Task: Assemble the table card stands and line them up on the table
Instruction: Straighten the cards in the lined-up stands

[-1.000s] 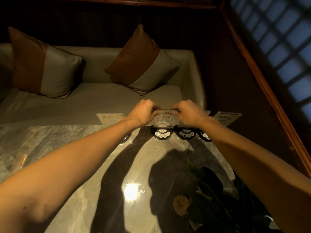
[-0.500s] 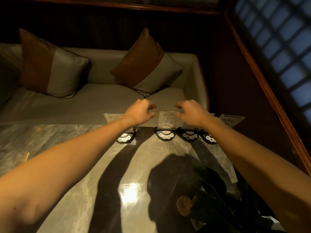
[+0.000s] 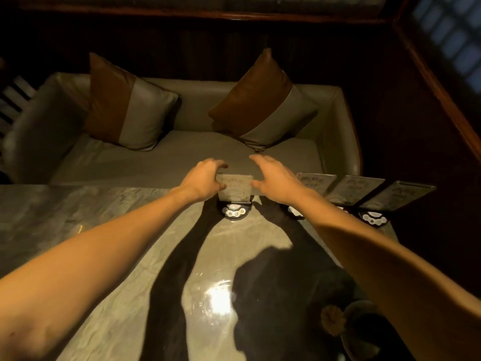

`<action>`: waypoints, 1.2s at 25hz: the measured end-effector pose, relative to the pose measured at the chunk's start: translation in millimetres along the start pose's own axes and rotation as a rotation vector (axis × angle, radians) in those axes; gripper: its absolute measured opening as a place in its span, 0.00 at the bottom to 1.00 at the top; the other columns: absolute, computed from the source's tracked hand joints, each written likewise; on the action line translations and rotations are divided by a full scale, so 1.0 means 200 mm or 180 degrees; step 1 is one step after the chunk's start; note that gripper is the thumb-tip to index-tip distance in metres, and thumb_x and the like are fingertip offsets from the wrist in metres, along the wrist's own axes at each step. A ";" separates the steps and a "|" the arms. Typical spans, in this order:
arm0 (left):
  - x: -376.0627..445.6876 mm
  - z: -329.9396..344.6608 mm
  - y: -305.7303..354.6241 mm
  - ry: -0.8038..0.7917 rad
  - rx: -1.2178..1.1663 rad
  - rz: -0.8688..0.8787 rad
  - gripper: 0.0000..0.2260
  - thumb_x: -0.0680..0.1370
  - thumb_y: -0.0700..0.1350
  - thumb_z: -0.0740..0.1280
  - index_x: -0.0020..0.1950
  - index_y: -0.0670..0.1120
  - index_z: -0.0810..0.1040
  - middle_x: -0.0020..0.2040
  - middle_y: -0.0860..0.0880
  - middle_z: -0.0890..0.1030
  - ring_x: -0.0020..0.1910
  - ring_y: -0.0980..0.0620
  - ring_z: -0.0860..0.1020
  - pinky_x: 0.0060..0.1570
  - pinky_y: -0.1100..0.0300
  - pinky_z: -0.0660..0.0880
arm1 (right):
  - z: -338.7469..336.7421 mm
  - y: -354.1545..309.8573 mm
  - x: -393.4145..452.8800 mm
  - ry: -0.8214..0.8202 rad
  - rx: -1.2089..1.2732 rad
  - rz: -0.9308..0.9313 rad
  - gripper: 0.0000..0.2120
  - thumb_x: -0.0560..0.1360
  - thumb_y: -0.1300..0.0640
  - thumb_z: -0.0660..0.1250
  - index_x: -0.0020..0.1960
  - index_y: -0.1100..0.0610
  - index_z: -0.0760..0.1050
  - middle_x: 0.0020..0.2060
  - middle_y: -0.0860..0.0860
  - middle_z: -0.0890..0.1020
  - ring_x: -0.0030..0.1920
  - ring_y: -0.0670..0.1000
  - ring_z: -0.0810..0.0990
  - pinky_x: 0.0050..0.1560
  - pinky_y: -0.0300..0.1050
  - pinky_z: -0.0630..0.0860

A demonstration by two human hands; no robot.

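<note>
Four clear table card stands with dark round bases stand along the far edge of the marble table (image 3: 109,230). My left hand (image 3: 204,181) grips the left edge of the leftmost card stand (image 3: 235,188), whose base (image 3: 235,212) rests on the table. My right hand (image 3: 276,178) hovers at that card's right edge with fingers spread and the thumb close to the card. To the right, three more stands lean in a row: one (image 3: 316,184) partly behind my right wrist, a second (image 3: 355,191) and a third (image 3: 397,195).
A grey sofa (image 3: 182,157) with two brown-and-grey cushions (image 3: 130,105) (image 3: 263,100) lies just beyond the table's far edge. A dark plant with a pale flower (image 3: 331,319) stands at the near right. A wooden wall and a window close the right side.
Both hands let go of a card in the right-hand group and moved left to the separate leftmost stand. My left hand has closed on it; the view has shifted left.
</note>
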State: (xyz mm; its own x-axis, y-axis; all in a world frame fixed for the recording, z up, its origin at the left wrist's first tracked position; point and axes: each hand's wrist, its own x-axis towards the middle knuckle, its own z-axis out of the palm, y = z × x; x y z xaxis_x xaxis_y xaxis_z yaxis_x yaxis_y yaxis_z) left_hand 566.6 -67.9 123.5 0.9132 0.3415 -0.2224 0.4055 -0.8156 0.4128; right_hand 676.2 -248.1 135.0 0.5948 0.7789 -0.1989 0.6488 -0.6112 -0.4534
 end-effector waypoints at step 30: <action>0.15 0.22 0.22 0.0290 -0.0516 0.0383 0.12 0.80 0.45 0.69 0.61 0.43 0.82 0.55 0.45 0.85 0.53 0.48 0.82 0.53 0.54 0.78 | -0.11 0.31 -0.05 -0.0030 -0.0361 0.0337 0.11 0.81 0.55 0.65 0.61 0.50 0.82 0.56 0.53 0.86 0.58 0.57 0.82 0.62 0.58 0.76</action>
State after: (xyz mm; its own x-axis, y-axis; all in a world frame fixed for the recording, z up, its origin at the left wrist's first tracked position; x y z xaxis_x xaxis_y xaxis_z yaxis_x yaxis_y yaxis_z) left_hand 610.5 -113.1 96.7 0.9523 0.2929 -0.0852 0.2877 -0.7698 0.5698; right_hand 720.5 -297.5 128.0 0.6586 0.7101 -0.2489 0.6324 -0.7016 -0.3284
